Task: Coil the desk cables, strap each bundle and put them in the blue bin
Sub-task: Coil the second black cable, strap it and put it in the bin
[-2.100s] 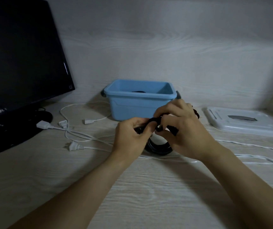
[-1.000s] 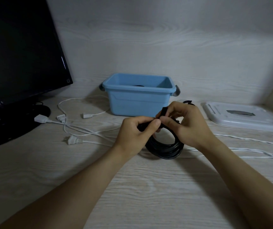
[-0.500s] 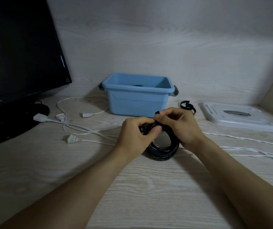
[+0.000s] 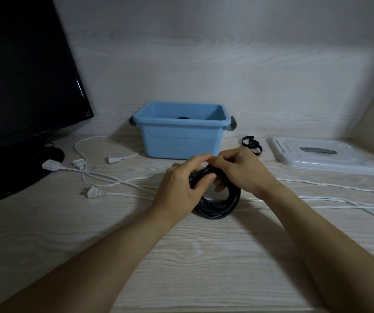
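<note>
A coiled black cable (image 4: 221, 205) stands on edge on the desk in front of the blue bin (image 4: 181, 141). My left hand (image 4: 181, 184) grips the top of the coil, thumb over the strands. My right hand (image 4: 238, 170) has its fingers curled around the same spot from the right, pinching there; the strap itself is hidden under my fingers. Something dark lies inside the bin, mostly hidden by its wall. Loose white cables (image 4: 118, 182) with plugs sprawl on the desk to the left, and more white cable (image 4: 330, 203) runs off to the right.
Spare black straps (image 4: 251, 143) lie to the right of the bin. A white lid (image 4: 321, 157) rests at the far right. A black monitor (image 4: 23, 82) on its stand fills the left side. A wooden wall closes the back.
The coil has come down from in front of the bin to the desk, and both hands have stayed together at its top. The spare straps behind my right hand came into view.
</note>
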The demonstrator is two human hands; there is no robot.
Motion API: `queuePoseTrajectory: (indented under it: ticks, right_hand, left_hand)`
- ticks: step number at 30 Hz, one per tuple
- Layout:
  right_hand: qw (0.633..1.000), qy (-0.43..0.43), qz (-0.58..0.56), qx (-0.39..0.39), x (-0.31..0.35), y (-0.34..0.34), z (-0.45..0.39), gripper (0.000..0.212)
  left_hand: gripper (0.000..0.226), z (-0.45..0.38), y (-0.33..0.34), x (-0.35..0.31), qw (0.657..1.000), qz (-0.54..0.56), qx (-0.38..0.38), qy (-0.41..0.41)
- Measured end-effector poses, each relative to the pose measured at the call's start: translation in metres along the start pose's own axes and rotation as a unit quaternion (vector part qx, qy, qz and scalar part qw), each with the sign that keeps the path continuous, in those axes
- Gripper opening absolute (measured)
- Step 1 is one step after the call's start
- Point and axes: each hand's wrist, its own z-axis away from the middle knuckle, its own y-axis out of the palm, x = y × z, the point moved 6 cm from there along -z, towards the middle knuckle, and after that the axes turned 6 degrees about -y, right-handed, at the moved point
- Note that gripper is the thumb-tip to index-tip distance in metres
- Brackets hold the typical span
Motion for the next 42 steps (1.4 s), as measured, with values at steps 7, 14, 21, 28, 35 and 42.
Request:
queuePoseTrajectory:
  ticks: [7, 14, 21, 28, 35, 42]
  right_hand:
    - [0.984, 0.074, -0.157, -0.048, -0.017, 0.003, -0.001, 0.023]
    - [0.983, -0.056, -0.171, -0.046, 0.0, 0.006, 0.002, 0.009]
    - [0.985, -0.109, -0.117, -0.06, 0.011, 0.005, 0.009, 0.01]
    - [0.971, -0.174, -0.12, -0.114, 0.015, -0.009, 0.007, 0.007]
    - [0.964, -0.119, -0.05, -0.233, -0.014, -0.036, 0.003, 0.009]
    - [0.975, -0.108, 0.01, -0.196, -0.025, -0.029, -0.002, 0.013]
  left_hand:
    - [0.033, -0.011, 0.003, 0.004, 0.999, -0.001, 0.053, -0.012]
    - [0.049, -0.019, -0.003, -0.002, 0.982, -0.157, 0.107, 0.023]
    - [0.042, -0.028, -0.01, -0.023, 0.907, -0.382, 0.163, 0.069]
    - [0.024, -0.037, 0.003, -0.039, 0.918, -0.314, 0.242, 0.014]
    - [0.017, -0.109, -0.066, -0.052, 0.957, -0.284, 0.035, 0.039]
    - [0.017, -0.171, -0.082, -0.026, 0.922, -0.373, -0.092, 0.043]
